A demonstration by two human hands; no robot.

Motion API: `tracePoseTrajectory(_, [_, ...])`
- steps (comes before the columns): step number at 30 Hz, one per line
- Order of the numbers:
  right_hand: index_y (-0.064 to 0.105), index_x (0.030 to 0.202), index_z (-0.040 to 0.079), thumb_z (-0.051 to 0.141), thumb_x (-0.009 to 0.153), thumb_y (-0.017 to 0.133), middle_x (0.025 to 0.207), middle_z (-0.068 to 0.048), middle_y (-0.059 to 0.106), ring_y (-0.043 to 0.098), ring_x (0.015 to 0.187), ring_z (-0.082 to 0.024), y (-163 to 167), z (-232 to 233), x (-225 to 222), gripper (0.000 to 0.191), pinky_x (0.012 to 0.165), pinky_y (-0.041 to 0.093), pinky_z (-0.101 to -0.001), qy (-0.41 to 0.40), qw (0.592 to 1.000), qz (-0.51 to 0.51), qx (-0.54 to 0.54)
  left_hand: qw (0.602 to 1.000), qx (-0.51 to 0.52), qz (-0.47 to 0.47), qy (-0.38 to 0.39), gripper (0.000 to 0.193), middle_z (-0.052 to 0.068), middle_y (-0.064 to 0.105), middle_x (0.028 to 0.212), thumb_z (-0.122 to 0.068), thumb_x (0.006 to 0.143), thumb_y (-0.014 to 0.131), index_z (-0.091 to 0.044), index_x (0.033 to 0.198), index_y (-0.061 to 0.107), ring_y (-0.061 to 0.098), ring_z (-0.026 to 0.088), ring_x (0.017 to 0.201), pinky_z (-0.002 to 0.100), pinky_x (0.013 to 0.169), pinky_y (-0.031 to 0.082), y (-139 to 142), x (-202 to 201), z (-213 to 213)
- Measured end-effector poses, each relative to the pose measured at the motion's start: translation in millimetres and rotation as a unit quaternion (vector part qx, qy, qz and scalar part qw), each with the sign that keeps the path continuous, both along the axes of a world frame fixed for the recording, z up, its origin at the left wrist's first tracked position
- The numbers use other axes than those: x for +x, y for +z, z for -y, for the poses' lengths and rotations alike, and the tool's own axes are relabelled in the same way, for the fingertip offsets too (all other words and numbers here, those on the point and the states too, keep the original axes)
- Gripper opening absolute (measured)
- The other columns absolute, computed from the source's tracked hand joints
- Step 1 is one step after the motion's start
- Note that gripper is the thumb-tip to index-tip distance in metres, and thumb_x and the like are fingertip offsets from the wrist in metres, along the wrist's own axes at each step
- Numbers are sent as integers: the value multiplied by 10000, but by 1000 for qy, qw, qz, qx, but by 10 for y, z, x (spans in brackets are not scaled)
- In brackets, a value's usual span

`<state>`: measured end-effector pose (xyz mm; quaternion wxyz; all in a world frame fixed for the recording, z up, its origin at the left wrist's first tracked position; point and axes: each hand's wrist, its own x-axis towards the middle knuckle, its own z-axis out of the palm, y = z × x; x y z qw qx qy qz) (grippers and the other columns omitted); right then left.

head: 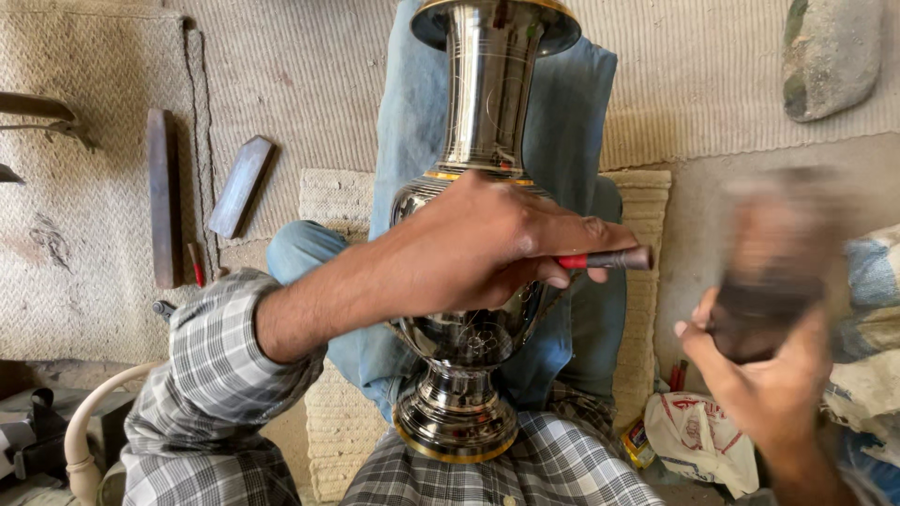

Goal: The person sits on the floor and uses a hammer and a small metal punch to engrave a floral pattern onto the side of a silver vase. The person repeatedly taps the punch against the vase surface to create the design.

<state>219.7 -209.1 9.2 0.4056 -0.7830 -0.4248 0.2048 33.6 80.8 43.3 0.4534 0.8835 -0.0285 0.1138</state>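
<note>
A tall shiny metal vase (486,103) with gold bands lies along my lap, its foot (456,424) toward me and its mouth pointing away. My left hand (478,248) rests on the vase's belly and grips a thin metal chisel with a red band (609,260), whose blunt end points right. My right hand (764,384) is raised to the right of the vase and holds a dark wooden mallet (773,267), blurred by motion. Fine engraved patterns show on the vase's lower bowl (473,342).
Woven mats (281,75) cover the floor. Two flat dark bars (164,192) (241,185) lie at the left. A grey stone (830,56) sits top right. A printed bag (703,436) and cloth bundles (872,319) crowd the right side. A pale curved tube (80,426) is at bottom left.
</note>
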Motion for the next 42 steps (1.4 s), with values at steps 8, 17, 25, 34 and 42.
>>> tracePoseTrajectory(8, [357,1454,-5,-71,859,752,1050,-58,658,664,922,-126,-329,189,-395,717,862,580,-280,-115,984,-42,129,985,-36,-47,-161,556,-14,804,1058,-54,903,728,-252,1411,619,766,107,742,311,532,584,-27,181,-71])
tracePoseTrajectory(17, [443,1360,-34,-118,852,765,1010,-146,670,684,888,-235,-572,302,-464,607,810,570,-341,-49,986,140,80,983,-47,19,-178,509,2,806,1110,44,927,672,-174,1384,623,779,111,792,299,452,473,-84,186,-91])
tracePoseTrajectory(25, [405,1460,-62,-53,896,780,927,-139,695,702,788,-223,-480,305,-355,677,778,581,-345,-67,990,120,18,960,-226,34,159,573,64,712,1340,-18,985,718,-99,1498,475,759,177,1058,282,822,676,-30,-508,259])
tracePoseTrajectory(34, [223,1685,144,-62,962,776,1094,-214,670,716,896,-277,-252,188,175,933,776,575,-375,80,958,272,37,977,-99,105,157,615,37,720,1347,-79,977,779,-136,1520,496,778,171,1087,299,864,666,-246,-475,325])
tracePoseTrajectory(42, [456,1299,1,-148,1046,724,1045,-118,625,644,909,-179,32,286,319,398,849,552,-285,23,997,54,57,981,-142,99,84,610,-52,737,1278,-20,1023,723,-182,1555,474,788,138,1057,244,808,681,-199,-473,253])
